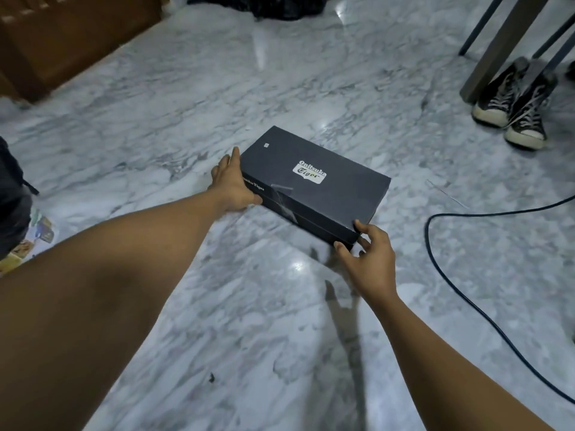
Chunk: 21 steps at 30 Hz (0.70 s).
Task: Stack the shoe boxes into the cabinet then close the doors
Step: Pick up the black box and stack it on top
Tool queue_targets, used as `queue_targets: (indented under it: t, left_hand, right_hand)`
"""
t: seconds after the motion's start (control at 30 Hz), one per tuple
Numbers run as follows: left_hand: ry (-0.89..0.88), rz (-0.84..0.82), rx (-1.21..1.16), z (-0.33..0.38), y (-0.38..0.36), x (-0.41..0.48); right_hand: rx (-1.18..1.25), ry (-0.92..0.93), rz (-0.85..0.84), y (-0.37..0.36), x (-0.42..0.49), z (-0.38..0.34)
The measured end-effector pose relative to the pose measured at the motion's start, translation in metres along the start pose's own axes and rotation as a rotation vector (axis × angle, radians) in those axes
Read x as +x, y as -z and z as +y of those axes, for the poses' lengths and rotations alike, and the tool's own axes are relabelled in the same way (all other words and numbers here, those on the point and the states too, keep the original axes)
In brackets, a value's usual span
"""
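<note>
A dark blue shoe box with a white logo label on its lid lies flat on the marble floor in the middle of the view. My left hand presses against the box's left long side, thumb near the lower edge. At the near right corner of the box my right hand touches the corner with thumb and fingertips spread. A brown wooden cabinet stands at the top left, only partly in view.
A pair of black high-top sneakers stands at the right beside a table leg. A black cable curves across the floor on the right. A dark bag and printed paper lie at the left edge.
</note>
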<state>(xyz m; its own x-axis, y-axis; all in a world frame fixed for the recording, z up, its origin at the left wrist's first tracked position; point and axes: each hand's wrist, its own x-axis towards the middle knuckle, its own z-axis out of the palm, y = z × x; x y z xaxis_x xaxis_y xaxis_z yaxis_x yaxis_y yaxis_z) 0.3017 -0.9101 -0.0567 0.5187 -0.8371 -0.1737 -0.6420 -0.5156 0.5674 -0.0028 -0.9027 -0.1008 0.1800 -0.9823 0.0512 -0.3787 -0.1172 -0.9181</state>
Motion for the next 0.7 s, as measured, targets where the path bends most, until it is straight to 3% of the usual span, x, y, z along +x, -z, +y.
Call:
queue_targets:
  t: [0.13, 0.3, 0.43, 0.57, 0.7]
  left_hand:
    - [-0.014, -0.085, -0.029, -0.01, 0.003, 0.016]
    - [-0.02, 0.121, -0.17, -0.032, -0.011, -0.027]
    - [0.003, 0.191, -0.264, -0.057, -0.02, -0.084]
    - [-0.046, 0.273, -0.31, -0.077, -0.029, -0.122]
    - [-0.015, 0.202, -0.452, -0.078, -0.027, -0.123]
  right_hand:
    - [-0.019, 0.036, 0.008, 0.0, 0.003, 0.006]
    - [0.011, 0.005, 0.023, 0.003, 0.003, 0.001]
    - [0.048, -0.028, 0.034, 0.011, -0.002, 0.0]
    - [0.036, -0.067, -0.088, 0.021, -0.003, 0.01]
    - [0.136, -0.067, -0.176, 0.017, -0.006, 0.013]
